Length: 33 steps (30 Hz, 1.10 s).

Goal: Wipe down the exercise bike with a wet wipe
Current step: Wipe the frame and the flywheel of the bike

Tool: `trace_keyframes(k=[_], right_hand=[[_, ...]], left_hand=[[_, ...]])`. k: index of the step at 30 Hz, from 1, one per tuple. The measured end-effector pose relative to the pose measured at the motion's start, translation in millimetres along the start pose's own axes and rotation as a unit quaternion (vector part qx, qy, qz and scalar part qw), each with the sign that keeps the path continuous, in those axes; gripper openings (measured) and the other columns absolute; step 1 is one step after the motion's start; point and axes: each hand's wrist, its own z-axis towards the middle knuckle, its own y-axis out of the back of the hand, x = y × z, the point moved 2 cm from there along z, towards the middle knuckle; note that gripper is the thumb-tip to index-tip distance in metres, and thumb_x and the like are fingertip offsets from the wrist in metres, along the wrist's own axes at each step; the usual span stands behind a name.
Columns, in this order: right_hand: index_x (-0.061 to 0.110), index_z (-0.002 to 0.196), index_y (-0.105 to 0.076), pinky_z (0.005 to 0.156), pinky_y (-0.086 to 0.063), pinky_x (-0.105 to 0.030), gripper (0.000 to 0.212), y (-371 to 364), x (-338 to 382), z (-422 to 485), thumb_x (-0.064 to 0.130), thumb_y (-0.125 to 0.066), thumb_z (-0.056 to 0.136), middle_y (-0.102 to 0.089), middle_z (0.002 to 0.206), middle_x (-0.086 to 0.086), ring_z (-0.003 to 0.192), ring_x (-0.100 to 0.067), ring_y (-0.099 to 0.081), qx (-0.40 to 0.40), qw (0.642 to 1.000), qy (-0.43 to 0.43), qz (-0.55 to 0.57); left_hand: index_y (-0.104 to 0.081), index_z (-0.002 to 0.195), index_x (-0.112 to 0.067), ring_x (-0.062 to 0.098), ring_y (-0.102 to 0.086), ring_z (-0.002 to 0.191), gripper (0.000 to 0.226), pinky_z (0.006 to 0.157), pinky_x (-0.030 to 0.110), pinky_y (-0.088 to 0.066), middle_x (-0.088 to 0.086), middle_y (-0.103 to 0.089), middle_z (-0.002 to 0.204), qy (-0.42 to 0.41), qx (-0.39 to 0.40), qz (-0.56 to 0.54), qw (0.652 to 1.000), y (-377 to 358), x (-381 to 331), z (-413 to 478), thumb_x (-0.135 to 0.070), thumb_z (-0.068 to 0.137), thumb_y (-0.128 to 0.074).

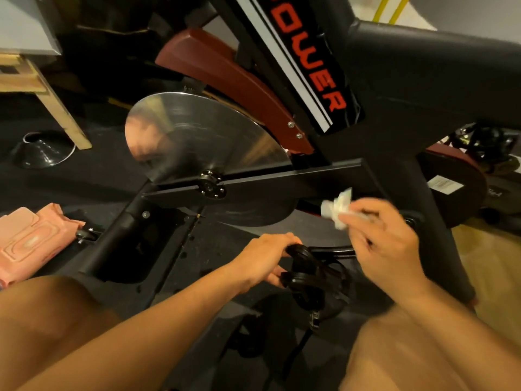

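From the head view, the left hand [265, 258] grips the black pedal [307, 275] of the bike [394, 88], fingers curled over its top. The right hand [386, 241] pinches a crumpled white wipe [338, 206] just above the crank, near the steel flywheel [197, 136]. A pink wipe pack [31, 238] lies on the floor at left.

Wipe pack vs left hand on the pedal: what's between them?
In the head view, the bike's black front stabilizer leg crosses between the pink wipe pack and the left hand; the rest is dark floor mat.

Flywheel [203, 145] and frame [282, 179] crowd hands; dark floor [84, 170] left lies open.
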Motion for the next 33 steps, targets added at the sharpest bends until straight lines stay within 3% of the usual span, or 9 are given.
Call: trace_keyframes(k=[3, 6, 11, 16, 18, 20, 24, 29, 33], right_hand=[[0.000, 0.095, -0.074, 0.069, -0.046, -0.034, 0.016, -21, -5, 56, 0.000, -0.058, 0.093, -0.059, 0.088, -0.015, 0.081, -0.029, -0.052, -0.037, 0.990, 0.103, -0.085], [0.001, 0.101, -0.072, 0.079, -0.050, -0.039, 0.018, -55, -10, 73, -0.004, -0.058, 0.090, -0.065, 0.092, -0.014, 0.085, -0.032, -0.061, 0.001, 0.981, 0.111, -0.161], [0.005, 0.114, -0.065, 0.087, -0.033, -0.044, 0.032, -109, 21, 76, 0.010, -0.055, 0.085, -0.064, 0.102, -0.009, 0.097, -0.035, -0.055, 0.148, 0.936, 0.109, -0.299], [-0.004, 0.118, -0.062, 0.094, -0.042, -0.043, 0.041, -83, 1, 73, -0.006, -0.062, 0.077, -0.064, 0.111, -0.018, 0.103, -0.036, -0.058, 0.164, 0.947, 0.189, -0.200], [-0.004, 0.121, -0.062, 0.094, -0.049, -0.045, 0.036, -61, -5, 71, -0.008, -0.057, 0.086, -0.063, 0.118, -0.020, 0.104, -0.036, -0.060, 0.142, 0.951, 0.200, -0.188], [-0.001, 0.116, -0.065, 0.086, -0.048, -0.046, 0.027, -49, -6, 76, 0.001, -0.054, 0.092, -0.065, 0.114, -0.018, 0.099, -0.036, -0.060, 0.113, 0.952, 0.179, -0.223], [0.000, 0.103, -0.068, 0.085, -0.038, -0.045, 0.020, -66, -4, 75, 0.001, -0.060, 0.085, -0.066, 0.105, -0.017, 0.098, -0.037, -0.057, 0.129, 0.948, 0.181, -0.228], [-0.006, 0.119, -0.063, 0.097, -0.031, -0.044, 0.052, -133, 19, 71, 0.004, -0.072, 0.070, -0.059, 0.127, -0.022, 0.107, -0.038, -0.058, 0.254, 0.906, 0.231, -0.248], [-0.009, 0.135, -0.047, 0.104, -0.028, -0.048, 0.062, -132, 26, 77, 0.012, -0.056, 0.078, -0.043, 0.143, -0.026, 0.117, -0.041, -0.046, 0.310, 0.847, 0.272, -0.334]], left_hand=[[-0.068, 0.107, -0.027, 0.038, -0.073, 0.087, 0.032, 0.083, 0.052, -0.059, 0.008, -0.064, 0.122, 0.000, -0.009, 0.014, 1.000, 0, 1, 3, -0.032, 0.102, -0.037], [-0.065, 0.116, -0.021, 0.032, -0.074, 0.078, 0.035, 0.078, 0.045, -0.061, 0.010, -0.066, 0.118, 0.022, -0.008, 0.004, 1.000, 4, -1, 5, -0.035, 0.102, -0.036], [-0.064, 0.116, -0.016, 0.035, -0.073, 0.086, 0.036, 0.077, 0.043, -0.060, 0.015, -0.066, 0.113, 0.047, -0.014, 0.047, 0.998, 4, -10, 12, -0.030, 0.102, -0.035], [-0.064, 0.118, -0.008, 0.030, -0.064, 0.105, 0.039, 0.087, 0.047, -0.058, 0.018, -0.064, 0.123, 0.051, -0.062, 0.089, 0.993, 17, -4, 22, -0.032, 0.100, -0.038], [-0.065, 0.116, -0.012, 0.031, -0.062, 0.109, 0.038, 0.084, 0.044, -0.058, 0.015, -0.064, 0.122, 0.048, -0.073, 0.103, 0.991, 26, -4, 26, -0.033, 0.100, -0.038], [-0.062, 0.122, -0.020, 0.027, -0.062, 0.106, 0.034, 0.077, 0.039, -0.056, 0.007, -0.064, 0.118, 0.036, -0.114, 0.064, 0.991, 35, -3, 29, -0.037, 0.099, -0.043], [-0.063, 0.099, -0.033, 0.018, -0.063, 0.104, 0.014, 0.097, 0.046, -0.052, -0.005, -0.066, 0.106, -0.063, -0.234, -0.042, 0.969, 49, -12, 39, -0.032, 0.096, -0.049], [-0.060, 0.094, -0.028, 0.017, -0.059, 0.104, 0.014, 0.098, 0.043, -0.049, -0.003, -0.062, 0.104, -0.068, -0.314, -0.211, 0.923, 62, -15, 39, -0.024, 0.098, -0.047], [-0.054, 0.079, -0.021, 0.015, -0.052, 0.084, 0.024, 0.080, 0.032, -0.043, -0.003, -0.054, 0.084, -0.049, -0.308, -0.309, 0.898, 63, -16, 41, -0.018, 0.099, -0.042]])
